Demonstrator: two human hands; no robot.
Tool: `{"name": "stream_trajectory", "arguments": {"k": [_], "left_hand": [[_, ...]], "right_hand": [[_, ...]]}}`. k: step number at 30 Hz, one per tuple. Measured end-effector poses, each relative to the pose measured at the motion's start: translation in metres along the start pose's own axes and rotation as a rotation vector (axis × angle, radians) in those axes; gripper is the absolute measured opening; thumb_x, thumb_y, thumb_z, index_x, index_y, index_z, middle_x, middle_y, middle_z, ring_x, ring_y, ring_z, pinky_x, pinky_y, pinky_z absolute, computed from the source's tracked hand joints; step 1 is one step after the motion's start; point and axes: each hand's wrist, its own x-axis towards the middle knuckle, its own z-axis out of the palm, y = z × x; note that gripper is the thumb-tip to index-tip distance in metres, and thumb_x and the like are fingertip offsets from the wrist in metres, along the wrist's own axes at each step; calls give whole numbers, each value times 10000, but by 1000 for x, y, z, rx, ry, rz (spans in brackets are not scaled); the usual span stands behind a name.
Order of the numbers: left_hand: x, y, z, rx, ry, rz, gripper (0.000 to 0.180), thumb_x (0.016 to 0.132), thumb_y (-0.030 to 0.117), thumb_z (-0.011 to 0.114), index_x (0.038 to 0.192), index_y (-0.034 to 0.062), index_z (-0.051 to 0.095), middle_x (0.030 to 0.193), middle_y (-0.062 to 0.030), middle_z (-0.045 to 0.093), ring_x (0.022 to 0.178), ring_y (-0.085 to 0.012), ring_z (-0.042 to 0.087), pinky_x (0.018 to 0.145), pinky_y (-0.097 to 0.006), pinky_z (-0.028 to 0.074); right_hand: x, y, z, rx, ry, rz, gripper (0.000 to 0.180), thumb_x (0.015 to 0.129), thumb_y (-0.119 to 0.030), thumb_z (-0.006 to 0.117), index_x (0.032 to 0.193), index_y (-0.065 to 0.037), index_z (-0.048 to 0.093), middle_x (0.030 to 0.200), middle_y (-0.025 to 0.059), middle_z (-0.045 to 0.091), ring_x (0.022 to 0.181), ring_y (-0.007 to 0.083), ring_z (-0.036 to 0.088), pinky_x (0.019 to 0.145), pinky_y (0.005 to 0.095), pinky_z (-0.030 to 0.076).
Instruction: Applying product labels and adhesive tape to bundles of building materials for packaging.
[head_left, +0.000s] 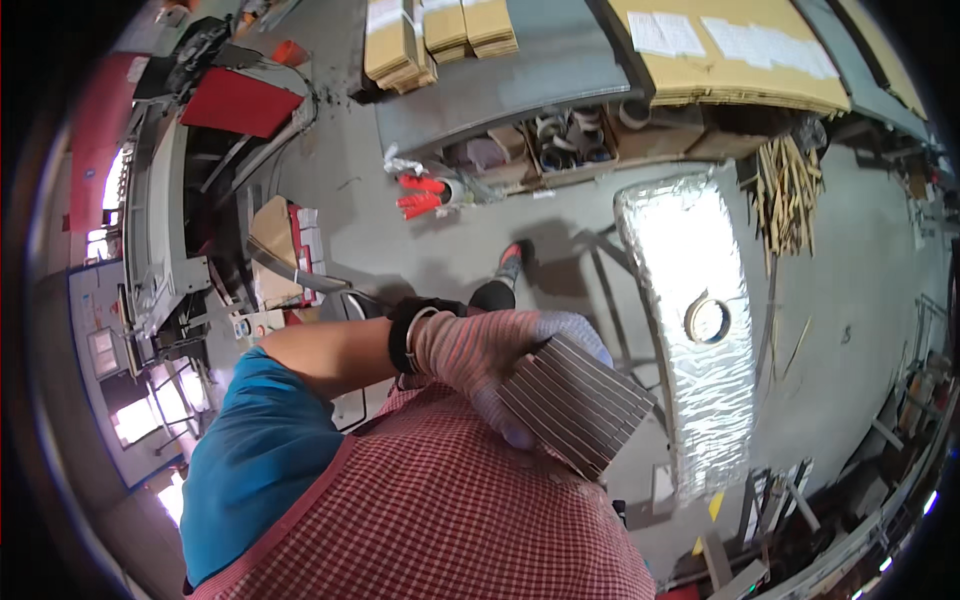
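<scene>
My left hand [500, 360], in a striped knit glove, reaches in from the left across my checked apron [440, 500]. Its fingers are wrapped round a stack of dark grey strips [578, 405] with thin pale lines between them; their material is unclear. The stack is held tilted in front of my body, and part of it is covered by the glove. A dark band and a light bracelet [412, 340] circle the wrist. My right hand does not show. To the right of the stack stands a narrow foil-covered bench [700, 420] carrying a tape roll [707, 321].
Ahead is a grey table [500, 95] with bundled cardboard pieces [395, 45] and cardboard sheets [740, 60]. Boxes [570, 145] sit beneath it; a red glove [422, 196] hangs at its corner. Thin sticks [787, 195] stand at right. Machinery with a red panel [240, 102] is at left.
</scene>
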Motion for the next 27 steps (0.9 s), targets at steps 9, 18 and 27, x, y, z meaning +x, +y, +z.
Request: {"name": "stream_trajectory", "arguments": {"k": [9, 18, 27], "left_hand": [[-4, 40, -50, 59, 23, -132, 908, 662, 274, 941, 1382, 20, 450, 1291, -126, 593, 1195, -240, 588, 1006, -399, 506], [21, 40, -232, -1, 1012, -75, 631, 941, 350, 693, 1389, -21, 450, 1226, -116, 635, 1099, -174, 611, 978, -315, 478], [18, -37, -325, 947, 1385, -554, 1104, 661, 440, 918, 1494, 42, 313, 1271, -206, 575, 1179, -317, 567, 1042, -385, 473]], "right_hand": [[23, -140, -99, -216, -25, -46, 716, 646, -116, 859, 1275, -10, 535, 1146, 112, 677, 1065, 222, 642, 911, 338, 514], [-81, -247, -262, -14, -414, 125, 651, 677, -126, 837, 1265, -20, 577, 1156, 101, 681, 1048, 210, 648, 910, 334, 514], [-105, -450, -333, -717, 325, -285, 428, 838, -233, 602, 1243, -100, 642, 1125, 217, 675, 1072, 388, 625, 934, 462, 496]]}}
